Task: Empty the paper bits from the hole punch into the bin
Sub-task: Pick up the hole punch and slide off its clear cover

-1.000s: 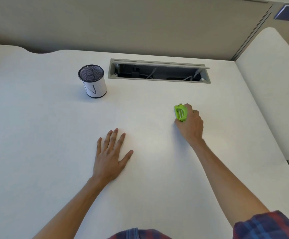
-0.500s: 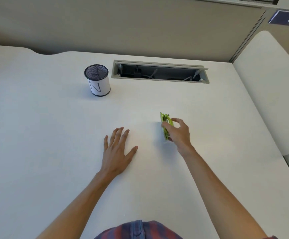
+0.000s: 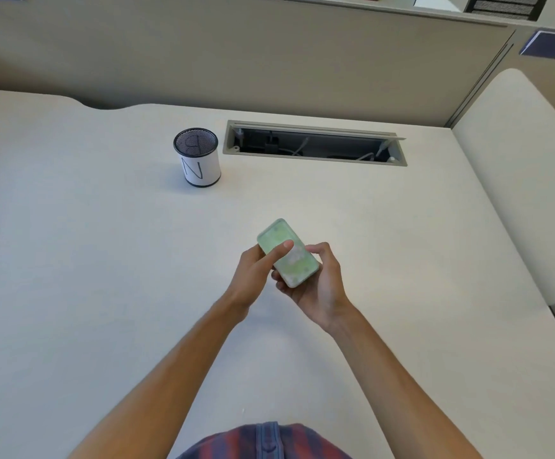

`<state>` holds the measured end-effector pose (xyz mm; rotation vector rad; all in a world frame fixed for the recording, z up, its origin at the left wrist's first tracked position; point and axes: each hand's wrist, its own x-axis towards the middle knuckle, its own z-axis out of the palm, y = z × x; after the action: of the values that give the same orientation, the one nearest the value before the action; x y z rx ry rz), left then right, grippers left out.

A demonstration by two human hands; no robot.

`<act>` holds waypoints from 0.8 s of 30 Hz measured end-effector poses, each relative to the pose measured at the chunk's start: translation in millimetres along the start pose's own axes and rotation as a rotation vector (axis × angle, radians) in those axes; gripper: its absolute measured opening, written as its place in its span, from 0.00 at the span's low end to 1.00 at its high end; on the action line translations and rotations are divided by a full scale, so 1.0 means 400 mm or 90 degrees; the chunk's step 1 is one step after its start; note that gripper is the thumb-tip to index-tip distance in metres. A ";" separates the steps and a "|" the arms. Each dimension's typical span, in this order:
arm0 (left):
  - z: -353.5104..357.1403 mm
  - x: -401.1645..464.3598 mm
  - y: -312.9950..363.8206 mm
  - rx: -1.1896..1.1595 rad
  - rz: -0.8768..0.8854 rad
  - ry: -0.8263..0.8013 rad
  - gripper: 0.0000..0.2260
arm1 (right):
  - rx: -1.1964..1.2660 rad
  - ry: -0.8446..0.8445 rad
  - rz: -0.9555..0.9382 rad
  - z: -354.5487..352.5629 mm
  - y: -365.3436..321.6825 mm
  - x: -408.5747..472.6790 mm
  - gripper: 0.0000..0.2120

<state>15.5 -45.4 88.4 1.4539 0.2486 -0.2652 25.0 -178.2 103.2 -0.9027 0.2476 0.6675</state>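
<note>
The green hole punch (image 3: 287,252) is held above the white desk, turned so its translucent bottom tray faces up, with pale paper bits showing through it. My right hand (image 3: 315,286) cups it from below and the right. My left hand (image 3: 256,273) grips its left side, thumb lying across the tray. The bin (image 3: 197,157), a small round mesh cup wrapped in white paper marked "N", stands upright at the back left, well apart from both hands.
An open cable slot (image 3: 314,144) with wires inside is cut into the desk (image 3: 87,260) right of the bin. A beige partition wall (image 3: 236,61) runs along the back. A second desk surface (image 3: 527,180) adjoins on the right.
My right hand lifted the punch off the desk, brought it closer and flipped it tray-up. My left hand left the desk and took hold of the punch.
</note>
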 end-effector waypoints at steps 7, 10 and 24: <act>-0.001 -0.015 0.020 -0.094 0.002 0.008 0.18 | -0.111 -0.012 -0.042 0.014 0.016 -0.027 0.24; -0.005 -0.023 0.029 -0.118 -0.003 0.015 0.16 | -0.226 0.034 -0.076 0.011 0.020 -0.039 0.21; -0.034 -0.018 0.008 -0.208 -0.116 0.168 0.12 | -0.883 0.286 -0.594 -0.006 0.065 -0.093 0.09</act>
<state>9.7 -31.4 92.3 1.1406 0.6126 -0.1702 -20.1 -184.6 102.3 -2.2852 -0.3203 -0.3884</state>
